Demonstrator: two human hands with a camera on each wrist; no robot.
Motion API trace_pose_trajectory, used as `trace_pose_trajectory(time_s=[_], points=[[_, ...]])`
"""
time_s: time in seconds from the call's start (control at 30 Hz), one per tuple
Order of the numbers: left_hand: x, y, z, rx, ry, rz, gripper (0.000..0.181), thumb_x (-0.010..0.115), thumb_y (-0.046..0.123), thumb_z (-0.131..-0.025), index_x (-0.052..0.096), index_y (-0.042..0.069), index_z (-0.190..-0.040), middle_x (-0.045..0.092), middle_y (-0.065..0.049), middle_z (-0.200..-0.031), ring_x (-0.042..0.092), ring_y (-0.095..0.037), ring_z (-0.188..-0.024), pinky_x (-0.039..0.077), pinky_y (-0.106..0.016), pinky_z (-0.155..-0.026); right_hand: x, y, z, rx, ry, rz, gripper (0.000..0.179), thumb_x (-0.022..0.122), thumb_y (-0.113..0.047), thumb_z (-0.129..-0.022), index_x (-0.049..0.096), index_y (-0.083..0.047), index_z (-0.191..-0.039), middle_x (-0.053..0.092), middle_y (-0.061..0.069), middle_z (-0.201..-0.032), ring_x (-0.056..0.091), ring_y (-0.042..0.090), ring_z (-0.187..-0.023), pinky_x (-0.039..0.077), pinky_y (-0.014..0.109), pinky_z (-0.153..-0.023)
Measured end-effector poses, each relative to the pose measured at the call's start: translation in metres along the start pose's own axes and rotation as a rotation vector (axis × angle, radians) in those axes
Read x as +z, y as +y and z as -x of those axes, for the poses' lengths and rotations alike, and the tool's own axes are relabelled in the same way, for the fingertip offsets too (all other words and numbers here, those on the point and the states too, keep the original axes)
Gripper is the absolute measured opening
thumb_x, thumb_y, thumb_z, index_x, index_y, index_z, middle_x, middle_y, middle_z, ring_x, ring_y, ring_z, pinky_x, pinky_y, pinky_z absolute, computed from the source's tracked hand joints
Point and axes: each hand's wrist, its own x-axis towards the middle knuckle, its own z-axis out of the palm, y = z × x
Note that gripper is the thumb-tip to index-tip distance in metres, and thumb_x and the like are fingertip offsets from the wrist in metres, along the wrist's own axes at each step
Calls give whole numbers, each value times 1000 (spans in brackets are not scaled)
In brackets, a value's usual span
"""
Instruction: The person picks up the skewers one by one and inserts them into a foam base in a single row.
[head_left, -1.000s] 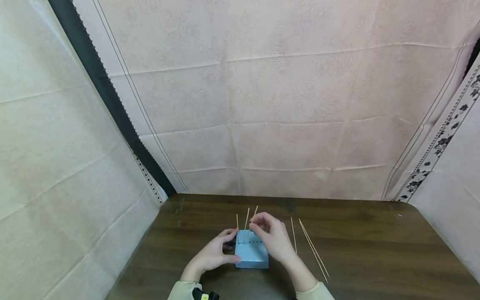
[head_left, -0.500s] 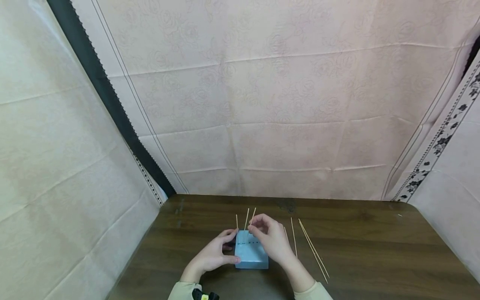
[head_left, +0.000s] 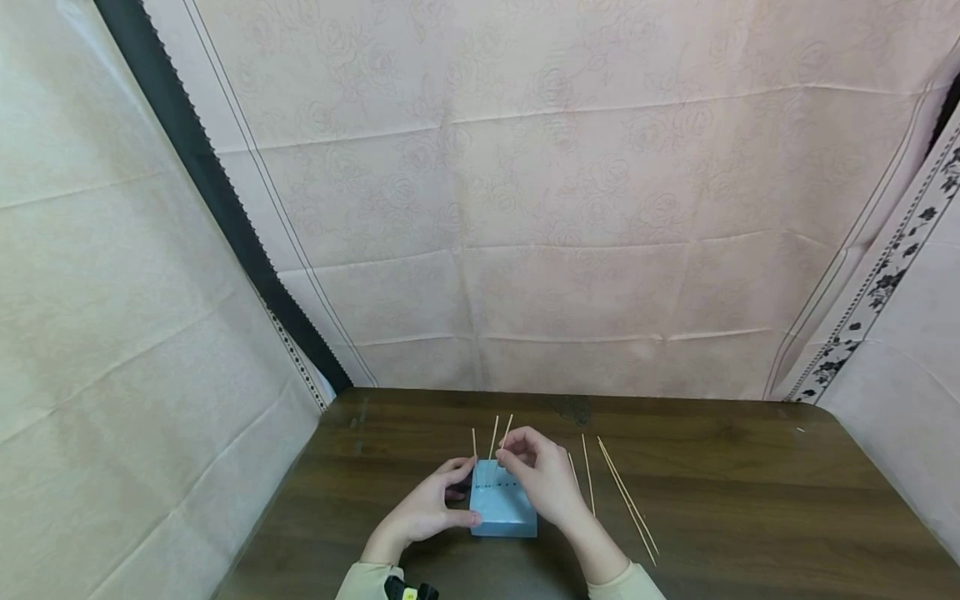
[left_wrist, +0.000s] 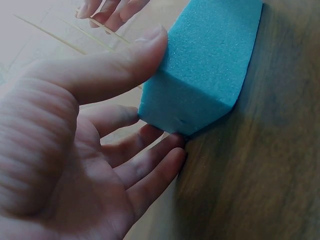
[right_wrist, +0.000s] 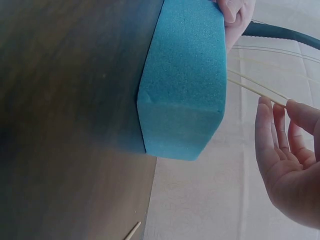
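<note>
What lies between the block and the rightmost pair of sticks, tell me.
In the head view, the right hand and two single sticks lie between the block and the rightmost pair.

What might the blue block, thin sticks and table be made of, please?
Blue block: probably matte foam, given its fine speckled grain.
Thin sticks: likely unpainted wood or bamboo, being pale and straight.
Table: smooth wood or laminate, perhaps, with streaky brown grain.
</note>
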Motion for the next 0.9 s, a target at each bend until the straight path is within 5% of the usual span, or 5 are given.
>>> trace_pose_trajectory(time_s=[0.5,0.9], points=[[0,-1,0,0,3,3,94,90,27,-90,39,4,-165,40,-14,-165,61,-34,-129,53,-51,-107,4,3,1,-24,-33,-6,5,75,-12,-102,72,-10,-106,74,-4,-94,75,20,-85,60,27,-76],[0,-1,0,11,0,12,94,90,26,-89,39,4,-165,41,-14,-165,60,-34,-131,53,-51,-108,6,2,1,-12,-17,-2,5,75,-14,-102,72,-12,-104,75,-4,-92,74,15,-84,59,28,-77]])
